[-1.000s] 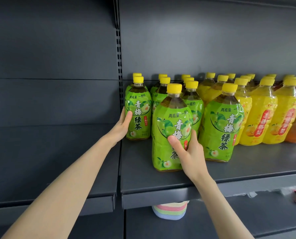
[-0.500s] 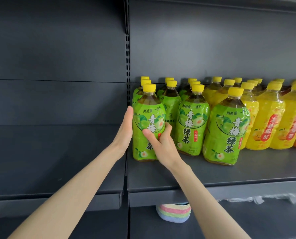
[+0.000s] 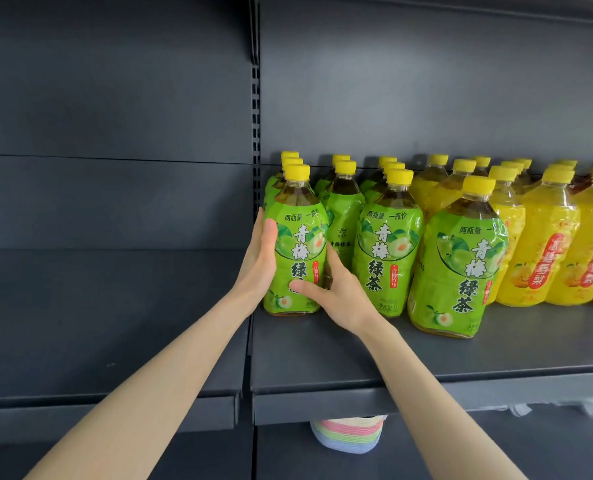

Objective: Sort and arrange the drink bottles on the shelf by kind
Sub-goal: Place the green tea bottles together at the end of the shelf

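Grey shelf [image 3: 322,355] bears my green bottle [image 3: 298,237], left grip [image 3: 258,261] flat against it, right grip [image 3: 338,294] wrapped round, squaring its row.

On the shelf [image 3: 322,358], plum tea bottles stand in columns running front to back at its left end. The leftmost front bottle [image 3: 297,258] sits between the hands: the left hand [image 3: 258,261] lies flat against its left side and the right hand [image 3: 336,292] holds its right side. Right of it, a second column [image 3: 343,209] stands further back, then a third [image 3: 387,251]. A lone tea bottle [image 3: 461,265] stands nearest the shelf's front edge, before the pear drink bottles [image 3: 547,251] filling the right.
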Tool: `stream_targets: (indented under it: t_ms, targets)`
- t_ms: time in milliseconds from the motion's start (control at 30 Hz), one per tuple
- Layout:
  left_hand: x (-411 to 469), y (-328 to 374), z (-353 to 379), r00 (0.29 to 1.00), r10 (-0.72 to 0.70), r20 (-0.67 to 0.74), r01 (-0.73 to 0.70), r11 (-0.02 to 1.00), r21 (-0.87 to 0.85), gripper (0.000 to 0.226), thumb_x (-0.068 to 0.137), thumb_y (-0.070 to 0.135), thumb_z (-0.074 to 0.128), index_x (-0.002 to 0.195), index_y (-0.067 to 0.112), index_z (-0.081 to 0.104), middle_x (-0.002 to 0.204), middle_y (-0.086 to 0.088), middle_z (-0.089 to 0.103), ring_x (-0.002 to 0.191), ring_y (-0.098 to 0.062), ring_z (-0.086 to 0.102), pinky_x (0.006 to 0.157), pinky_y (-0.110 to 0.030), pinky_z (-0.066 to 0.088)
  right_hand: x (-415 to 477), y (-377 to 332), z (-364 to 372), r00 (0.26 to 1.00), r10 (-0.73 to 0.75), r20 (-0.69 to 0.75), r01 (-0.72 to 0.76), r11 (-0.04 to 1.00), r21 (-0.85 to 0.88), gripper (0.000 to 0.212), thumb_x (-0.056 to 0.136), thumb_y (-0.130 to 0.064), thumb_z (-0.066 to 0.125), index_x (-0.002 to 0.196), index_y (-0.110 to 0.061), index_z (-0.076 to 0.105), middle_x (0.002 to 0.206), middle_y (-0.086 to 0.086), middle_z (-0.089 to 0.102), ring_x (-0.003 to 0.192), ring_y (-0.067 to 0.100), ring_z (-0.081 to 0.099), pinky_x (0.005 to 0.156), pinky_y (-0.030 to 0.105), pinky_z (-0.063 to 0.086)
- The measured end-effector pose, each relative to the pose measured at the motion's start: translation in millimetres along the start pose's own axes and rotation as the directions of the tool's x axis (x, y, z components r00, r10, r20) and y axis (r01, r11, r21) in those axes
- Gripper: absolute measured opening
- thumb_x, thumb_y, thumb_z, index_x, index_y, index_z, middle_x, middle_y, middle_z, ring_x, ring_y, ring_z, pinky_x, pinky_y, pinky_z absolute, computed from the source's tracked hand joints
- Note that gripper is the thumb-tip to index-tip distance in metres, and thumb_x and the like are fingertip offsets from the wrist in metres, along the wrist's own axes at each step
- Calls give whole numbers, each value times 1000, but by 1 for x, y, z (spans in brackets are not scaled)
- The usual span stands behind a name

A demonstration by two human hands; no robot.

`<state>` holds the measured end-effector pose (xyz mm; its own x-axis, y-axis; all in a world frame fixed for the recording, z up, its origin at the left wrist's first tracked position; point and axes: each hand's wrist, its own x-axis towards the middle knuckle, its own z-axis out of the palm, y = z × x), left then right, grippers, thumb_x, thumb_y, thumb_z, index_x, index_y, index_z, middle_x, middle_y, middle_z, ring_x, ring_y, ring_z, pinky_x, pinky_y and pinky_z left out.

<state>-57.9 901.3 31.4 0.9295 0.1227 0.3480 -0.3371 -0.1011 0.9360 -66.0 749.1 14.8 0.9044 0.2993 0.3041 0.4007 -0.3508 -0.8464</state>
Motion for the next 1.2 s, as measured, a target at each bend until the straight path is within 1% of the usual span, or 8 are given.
stream_targets:
  t_ms: [300,500,633,733,833,967,1100,1200]
  targets:
    - [6,-7,-1,998,52,-32,-51,998,35,88,76,82,21,148,32,28,148,13,40,131,-2,40,111,-28,30,0,2,3,995,-43,-94,30,991,-130,99,77,-48,74,154,-25,16,132,-6,61,120,13,56,99,20,42]
    - [7,-8,-2,995,97,-33,-95,993,65,82,79,73,23,148,28,30,145,9,44,128,-2,43,99,-17,32,-1,-1,3,985,-38,-166,-9,962,-273,102,74,-60,70,154,-25,17,118,6,68,111,25,61,99,43,48]
    - [3,-3,-2,989,143,-36,-139,987,81,73,85,66,27,144,23,37,139,8,50,125,-4,47,101,-18,37,-7,-6,2,983,-19,-184,-50,931,-362,98,74,-64,67,152,-24,22,108,5,71,103,25,63,93,46,51]
    - [-6,3,-2,976,189,-113,-178,979,101,46,94,53,39,127,23,49,121,8,59,112,-4,55,90,-16,45,-15,-8,-3,969,-54,-243,-31,943,-331,74,80,-48,72,142,-17,44,105,6,71,96,22,66,87,44,54]
    - [-19,10,0,938,269,-221,-247,961,122,33,91,42,53,118,22,49,117,2,58,103,4,56,82,-11,45,-28,-12,-19,916,-161,-369,48,954,-297,40,85,-27,72,120,-9,64,103,7,71,92,21,66,83,44,54]
    - [-42,18,17,816,447,-367,-319,877,360,39,89,27,64,121,10,49,116,5,46,112,-12,47,91,-25,40,-43,-22,-50,814,-325,-482,151,919,-365,20,87,-16,70,104,-7,70,98,7,69,92,27,62,84,40,50]
    - [-60,29,52,716,588,-376,-414,791,450,28,88,23,61,109,5,56,107,2,48,101,-18,50,85,-27,43,-53,-28,-85,678,-491,-548,208,842,-498,15,82,-10,74,96,-4,73,105,9,68,102,31,55,85,21,33]
    - [-61,38,89,756,588,-289,-450,787,423,27,89,17,61,111,3,55,107,-1,51,100,-18,54,82,-22,46,-59,-22,-118,635,-527,-565,187,815,-549,24,82,-15,76,103,-6,71,123,12,60,117,34,45,100,34,31]
